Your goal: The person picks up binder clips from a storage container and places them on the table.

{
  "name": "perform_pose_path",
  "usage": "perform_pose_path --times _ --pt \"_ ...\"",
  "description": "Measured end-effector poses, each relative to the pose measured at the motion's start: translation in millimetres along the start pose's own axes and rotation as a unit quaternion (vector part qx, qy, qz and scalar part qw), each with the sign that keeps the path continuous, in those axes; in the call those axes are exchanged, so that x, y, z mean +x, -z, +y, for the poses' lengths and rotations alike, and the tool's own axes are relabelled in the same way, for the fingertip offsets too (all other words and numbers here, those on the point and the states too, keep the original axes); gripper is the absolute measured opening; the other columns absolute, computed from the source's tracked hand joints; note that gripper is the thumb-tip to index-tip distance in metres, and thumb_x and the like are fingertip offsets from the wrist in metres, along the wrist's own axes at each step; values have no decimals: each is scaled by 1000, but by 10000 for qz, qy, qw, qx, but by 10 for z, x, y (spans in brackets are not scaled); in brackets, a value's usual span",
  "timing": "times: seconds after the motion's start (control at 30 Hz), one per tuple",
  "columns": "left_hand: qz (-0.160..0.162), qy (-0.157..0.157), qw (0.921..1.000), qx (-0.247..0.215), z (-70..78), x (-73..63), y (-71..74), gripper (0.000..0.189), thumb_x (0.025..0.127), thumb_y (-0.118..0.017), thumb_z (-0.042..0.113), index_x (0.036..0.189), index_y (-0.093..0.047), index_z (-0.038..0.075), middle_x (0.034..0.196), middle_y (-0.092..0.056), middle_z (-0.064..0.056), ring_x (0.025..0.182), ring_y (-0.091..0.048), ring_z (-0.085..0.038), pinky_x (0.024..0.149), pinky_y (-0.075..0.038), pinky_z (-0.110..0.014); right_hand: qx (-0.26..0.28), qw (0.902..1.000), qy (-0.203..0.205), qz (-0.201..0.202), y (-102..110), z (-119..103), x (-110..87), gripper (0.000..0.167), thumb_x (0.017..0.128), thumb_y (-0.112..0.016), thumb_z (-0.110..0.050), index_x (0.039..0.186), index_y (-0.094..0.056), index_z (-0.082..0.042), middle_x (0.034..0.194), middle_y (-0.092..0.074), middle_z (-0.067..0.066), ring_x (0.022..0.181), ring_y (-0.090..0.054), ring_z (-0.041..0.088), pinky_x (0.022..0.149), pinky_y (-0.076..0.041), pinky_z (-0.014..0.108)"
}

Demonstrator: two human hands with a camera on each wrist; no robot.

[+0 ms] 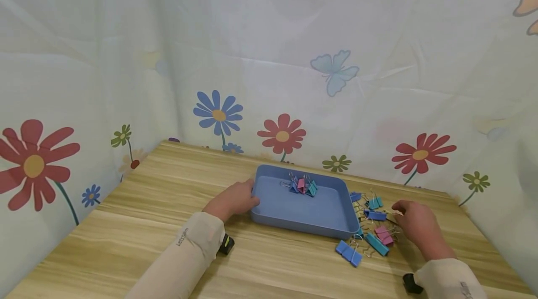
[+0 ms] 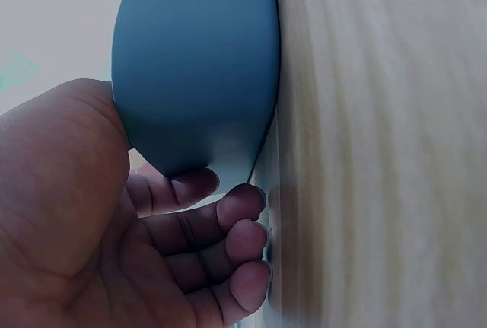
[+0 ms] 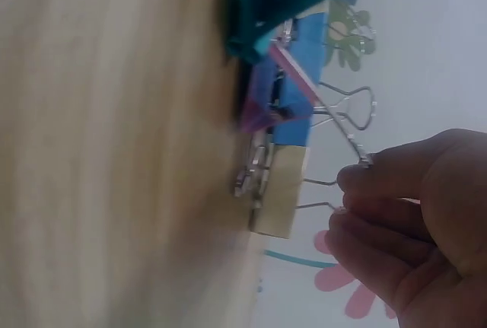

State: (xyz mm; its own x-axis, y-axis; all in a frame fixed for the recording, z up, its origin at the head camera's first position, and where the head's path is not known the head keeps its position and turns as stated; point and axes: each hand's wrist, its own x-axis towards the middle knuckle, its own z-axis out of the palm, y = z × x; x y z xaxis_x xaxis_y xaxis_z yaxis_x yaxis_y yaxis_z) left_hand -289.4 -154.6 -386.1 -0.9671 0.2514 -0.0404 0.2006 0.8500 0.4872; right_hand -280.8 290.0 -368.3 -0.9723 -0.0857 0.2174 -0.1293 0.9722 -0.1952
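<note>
My left hand (image 1: 235,200) grips the left end of a blue tray (image 1: 302,217), its fingers curled at the tray's wall in the left wrist view. To the tray's right, my right hand (image 1: 420,226) reaches to the far side of a loose cluster of binder clips. In the right wrist view, its fingertips pinch the wire handles of a yellow binder clip (image 3: 280,191). Beside that clip are a pink binder clip (image 3: 262,103), a blue binder clip (image 3: 300,77) and a teal binder clip (image 3: 278,8).
Inside the tray, near its back wall, stand a blue clip (image 1: 293,188), a pink clip (image 1: 301,186) and a teal clip (image 1: 311,189). Another blue clip (image 1: 349,253) lies at the tray's front right corner. A flowered curtain (image 1: 269,79) hangs behind the wooden table (image 1: 168,187).
</note>
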Motion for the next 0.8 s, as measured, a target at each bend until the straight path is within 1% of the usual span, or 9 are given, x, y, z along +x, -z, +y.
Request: perform_pose_path --times 0.1,0.2,0.27,0.33,0.4,0.43,0.53,0.6,0.8 --pt "5 -8 10000 5 1 -7 6 59 90 -52 24 140 -40 -4 133 -58 -17 100 -57 -19 95 -46 -39 4 10000 -30 -3 45 -29 -8 23 84 -64 -3 104 -66 8 103 -66 30 91 -61 45 78 -50 56" --pt "22 -21 10000 0 2 -12 10 59 90 -53 24 139 -41 -5 130 -60 -17 96 -57 -20 93 -46 -39 26 10000 25 84 87 -84 -14 24 85 -63 -5 106 -66 7 107 -65 31 95 -61 46 78 -50 57" --pt "15 -7 10000 -16 1 -13 8 59 90 -53 25 140 -40 -4 130 -59 -17 95 -56 -20 92 -46 -39 46 9998 107 137 116 -137 -19 25 86 -62 -6 107 -66 6 109 -65 32 86 -62 41 72 -51 52" --pt "10 4 10000 -42 1 -17 6 60 90 -53 25 141 -40 -4 131 -59 -16 93 -55 -21 91 -46 -38 46 9996 188 191 145 -193 -24 25 87 -61 -7 108 -66 6 111 -64 31 77 -60 34 65 -50 45" --pt "9 4 10000 -60 -3 -15 2 60 90 -54 24 141 -39 -5 131 -59 -17 94 -56 -20 92 -46 -39 33 9991 303 281 168 -256 -31 26 87 -61 -8 109 -67 5 112 -64 31 74 -59 30 62 -47 42" --pt "9 12 10000 -60 -5 -16 0 60 90 -53 25 141 -39 -4 132 -59 -16 95 -56 -20 93 -46 -39 23 9988 362 339 179 -287 -31 26 87 -61 -8 109 -67 5 112 -64 31 73 -59 30 62 -47 42" --pt "24 -12 10000 -49 -3 -15 -1 59 90 -54 24 140 -40 -5 130 -60 -17 96 -57 -19 94 -46 -39 26 9970 491 598 189 -380 -42 26 87 -62 -9 110 -66 4 113 -64 31 84 -62 40 69 -52 51" --pt "24 -10 10000 -33 2 -16 1 59 90 -54 24 140 -41 -5 131 -60 -17 97 -57 -20 94 -46 -39 82 9958 510 756 186 -437 -47 27 87 -63 -9 111 -66 3 115 -63 30 93 -62 45 74 -52 55" --pt "8 5 10000 12 10 -14 -4 60 91 -54 25 142 -39 -4 136 -56 -18 102 -58 -20 98 -45 -40 314 9928 510 1041 149 -542 -49 31 86 -65 -9 115 -64 0 116 -63 28 99 -60 44 77 -52 56"
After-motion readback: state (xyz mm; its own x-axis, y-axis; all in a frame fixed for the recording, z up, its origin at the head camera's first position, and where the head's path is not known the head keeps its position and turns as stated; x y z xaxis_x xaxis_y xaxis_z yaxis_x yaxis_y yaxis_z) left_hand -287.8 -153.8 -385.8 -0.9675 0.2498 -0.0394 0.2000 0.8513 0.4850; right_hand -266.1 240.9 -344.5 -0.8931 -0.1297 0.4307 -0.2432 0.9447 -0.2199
